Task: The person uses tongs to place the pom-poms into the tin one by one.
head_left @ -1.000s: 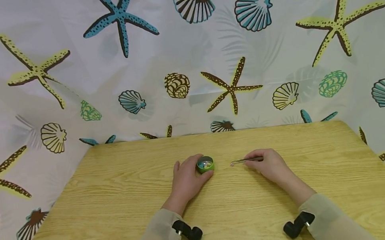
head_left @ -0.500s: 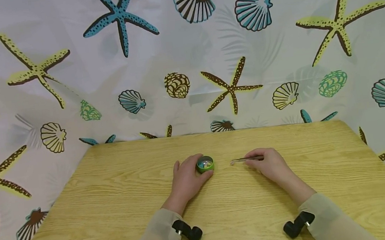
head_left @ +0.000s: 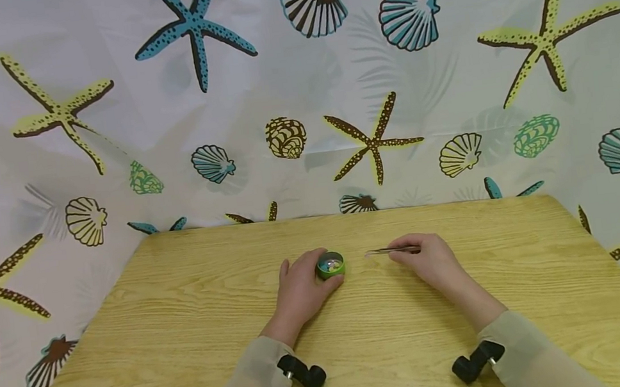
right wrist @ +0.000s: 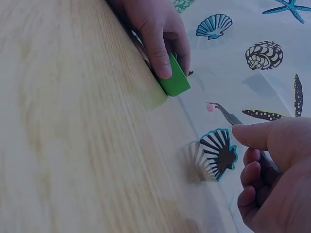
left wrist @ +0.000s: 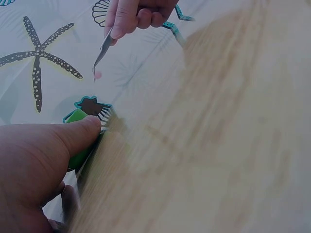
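Note:
My left hand (head_left: 300, 290) grips a small round green cup (head_left: 331, 275), thumb on its near side and fingers round the far side. Small colourful pieces (head_left: 332, 265) lie inside. To the right, my right hand (head_left: 432, 260) pinches bent-tip tweezers (right wrist: 228, 114) between thumb and fingers, their tip pointing left toward the cup. A tiny pinkish piece (right wrist: 210, 108) is at the tweezers' tip, raised above the table. In the right wrist view the cup's green wall (right wrist: 178, 83) shows below the left thumb.
The wooden table (head_left: 374, 340) lies under both hands. Behind it and along its sides hangs a white cloth (head_left: 263, 186) printed with starfish and shells. Black clamp-like mounts (head_left: 303, 373) are strapped at both sleeves.
My right hand has lifted and shifted slightly left, carrying the tweezers and the pinkish piece up and nearer the cup. The left hand and the cup have stayed in place.

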`<action>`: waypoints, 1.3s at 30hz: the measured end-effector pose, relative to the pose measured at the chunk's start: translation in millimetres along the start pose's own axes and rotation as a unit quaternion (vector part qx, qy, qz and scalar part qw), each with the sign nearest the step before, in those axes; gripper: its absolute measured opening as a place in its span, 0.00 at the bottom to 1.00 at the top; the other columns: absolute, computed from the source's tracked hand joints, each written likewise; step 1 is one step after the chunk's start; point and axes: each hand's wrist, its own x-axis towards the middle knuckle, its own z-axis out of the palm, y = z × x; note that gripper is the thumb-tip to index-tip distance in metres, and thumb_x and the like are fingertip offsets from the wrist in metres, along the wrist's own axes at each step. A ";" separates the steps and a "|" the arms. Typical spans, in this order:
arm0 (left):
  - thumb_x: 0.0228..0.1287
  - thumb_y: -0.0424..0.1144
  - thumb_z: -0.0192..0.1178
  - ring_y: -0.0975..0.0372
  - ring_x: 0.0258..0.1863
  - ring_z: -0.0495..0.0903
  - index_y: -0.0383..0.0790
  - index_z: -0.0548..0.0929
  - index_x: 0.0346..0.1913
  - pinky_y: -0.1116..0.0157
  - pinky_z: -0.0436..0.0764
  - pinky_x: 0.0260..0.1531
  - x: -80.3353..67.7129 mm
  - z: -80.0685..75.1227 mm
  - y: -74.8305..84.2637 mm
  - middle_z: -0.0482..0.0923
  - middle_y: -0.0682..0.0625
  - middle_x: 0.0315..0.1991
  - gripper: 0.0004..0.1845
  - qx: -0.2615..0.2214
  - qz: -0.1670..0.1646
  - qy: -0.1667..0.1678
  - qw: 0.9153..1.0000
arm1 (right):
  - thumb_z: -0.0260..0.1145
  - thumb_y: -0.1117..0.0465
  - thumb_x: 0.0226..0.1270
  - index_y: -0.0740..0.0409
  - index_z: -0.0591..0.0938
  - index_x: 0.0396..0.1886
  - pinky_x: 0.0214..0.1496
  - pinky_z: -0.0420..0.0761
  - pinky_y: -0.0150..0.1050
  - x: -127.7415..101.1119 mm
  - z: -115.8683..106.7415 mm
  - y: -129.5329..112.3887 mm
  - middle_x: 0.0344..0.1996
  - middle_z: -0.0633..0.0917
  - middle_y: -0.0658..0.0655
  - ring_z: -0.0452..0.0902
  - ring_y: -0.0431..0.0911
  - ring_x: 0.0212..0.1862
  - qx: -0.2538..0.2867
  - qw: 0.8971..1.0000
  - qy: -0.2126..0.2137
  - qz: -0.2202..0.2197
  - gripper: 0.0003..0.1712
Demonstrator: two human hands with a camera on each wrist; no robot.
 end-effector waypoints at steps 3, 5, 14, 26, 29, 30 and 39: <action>0.73 0.51 0.76 0.47 0.73 0.78 0.40 0.78 0.77 0.33 0.49 0.82 0.1 -0.2 -0.4 0.81 0.42 0.72 0.36 0.001 0.000 0.000 1.000 | 0.74 0.58 0.80 0.56 0.93 0.55 0.52 0.86 0.46 2.0 3.0 -4.7 0.51 0.92 0.56 0.87 0.51 0.52 0.003 1.000 0.000 -0.004 0.11; 0.73 0.51 0.76 0.47 0.72 0.78 0.40 0.78 0.77 0.34 0.50 0.82 0.1 -0.3 -0.2 0.81 0.42 0.72 0.36 0.002 -0.001 -0.001 1.000 | 0.74 0.58 0.80 0.56 0.93 0.55 0.53 0.86 0.47 2.7 5.4 -8.6 0.51 0.92 0.55 0.87 0.51 0.53 0.005 1.000 -0.001 -0.006 0.11; 0.74 0.52 0.76 0.46 0.72 0.79 0.40 0.78 0.77 0.33 0.49 0.82 0.1 -1.0 1.4 0.81 0.42 0.71 0.36 0.003 -0.001 -0.004 1.000 | 0.75 0.58 0.79 0.56 0.94 0.55 0.52 0.84 0.43 6.3 18.4 -23.0 0.50 0.92 0.55 0.86 0.50 0.53 0.021 1.000 -0.005 -0.018 0.11; 0.74 0.51 0.76 0.47 0.73 0.78 0.40 0.79 0.76 0.32 0.50 0.81 -1.5 -0.7 0.6 0.81 0.42 0.72 0.35 0.006 0.003 0.000 1.000 | 0.75 0.59 0.79 0.55 0.94 0.53 0.56 0.86 0.48 9.3 35.9 -33.5 0.49 0.92 0.53 0.86 0.50 0.53 0.024 0.999 -0.016 -0.028 0.10; 0.74 0.52 0.75 0.47 0.73 0.78 0.40 0.79 0.77 0.32 0.50 0.81 -1.4 -0.7 0.5 0.81 0.43 0.72 0.35 0.006 0.002 -0.001 1.000 | 0.75 0.60 0.79 0.55 0.94 0.53 0.56 0.86 0.48 10.9 38.8 -33.9 0.49 0.92 0.53 0.86 0.49 0.52 0.025 0.999 -0.020 -0.026 0.09; 0.74 0.52 0.75 0.47 0.73 0.78 0.40 0.79 0.77 0.32 0.50 0.81 -1.5 -0.8 0.5 0.81 0.43 0.72 0.35 0.006 0.002 -0.001 1.000 | 0.75 0.60 0.79 0.55 0.94 0.53 0.55 0.86 0.48 11.3 39.6 -34.0 0.49 0.92 0.53 0.86 0.49 0.52 0.025 0.999 -0.021 -0.025 0.09; 0.74 0.52 0.76 0.47 0.73 0.78 0.40 0.79 0.77 0.32 0.50 0.81 -2.0 -3.0 -0.4 0.81 0.43 0.72 0.35 0.007 0.004 0.001 1.000 | 0.75 0.59 0.79 0.54 0.94 0.53 0.56 0.86 0.48 13.4 42.5 -35.3 0.48 0.92 0.52 0.87 0.47 0.50 0.031 0.999 -0.026 -0.019 0.09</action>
